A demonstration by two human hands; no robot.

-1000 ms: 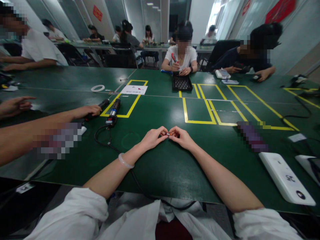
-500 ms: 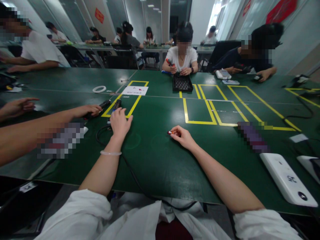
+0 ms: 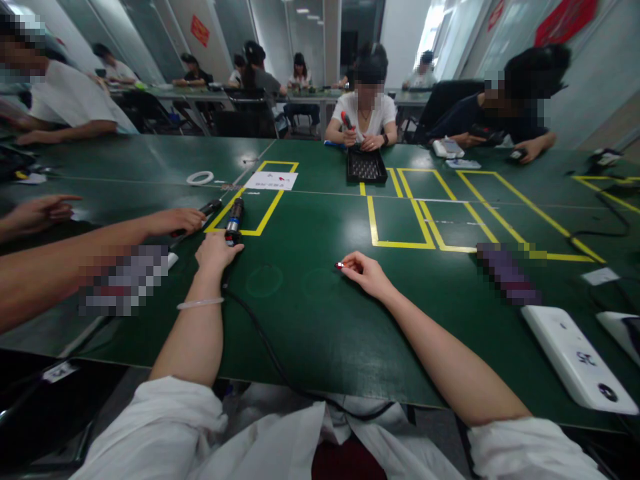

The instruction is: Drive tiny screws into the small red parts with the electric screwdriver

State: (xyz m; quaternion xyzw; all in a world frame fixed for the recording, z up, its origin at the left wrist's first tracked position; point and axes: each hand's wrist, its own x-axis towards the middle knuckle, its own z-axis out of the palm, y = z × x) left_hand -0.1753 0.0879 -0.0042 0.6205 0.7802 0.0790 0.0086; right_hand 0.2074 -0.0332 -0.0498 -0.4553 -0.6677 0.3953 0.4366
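Observation:
My left hand (image 3: 214, 252), with a pale bracelet at the wrist, is at the near end of a dark, corded electric screwdriver (image 3: 235, 215) with a blue band. Thumb and fingers lie on either side of that end; some fingers are hidden. The screwdriver lies over the lower edge of a yellow taped outline. From beneath the hand its black cord (image 3: 250, 317) runs toward the table's front edge. My right hand (image 3: 367, 275) rests on the green table (image 3: 305, 333), closed in a pinch on a small red-and-white piece (image 3: 339, 265), too small to name.
At left, another person's hand (image 3: 187, 220) holds a dark tool, above a blurred phone-like object (image 3: 127, 280). A paper sheet (image 3: 273, 181) and white ring (image 3: 199, 178) lie farther back. Across sits a person with a black tray (image 3: 367, 167). At right are a white power bank (image 3: 577, 360) and phone (image 3: 507, 273).
My left hand has moved down and left, from above the screwdriver to its near end, uncovering the blue band. The cord has shifted. My right hand stays put with the small piece.

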